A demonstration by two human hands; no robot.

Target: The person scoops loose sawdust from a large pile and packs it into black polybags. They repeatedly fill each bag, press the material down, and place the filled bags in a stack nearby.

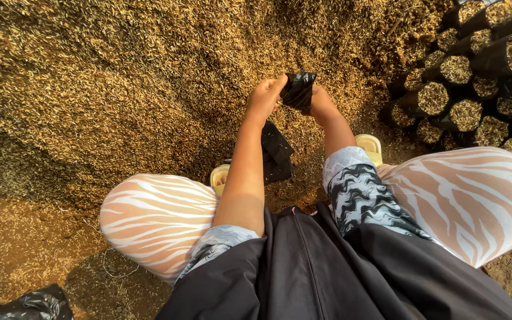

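Both the left hand and right hand pinch a small black plastic bag, held just above the husk heap. Filled black bags stand right of the heap.

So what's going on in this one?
A person seated low over a big heap of rice husk holds a small black plastic bag between the left hand and the right hand, just above the heap. A stack of flat black bags lies on the ground between the feet. At the right, rows of filled black bags stand packed together, topped with husk.
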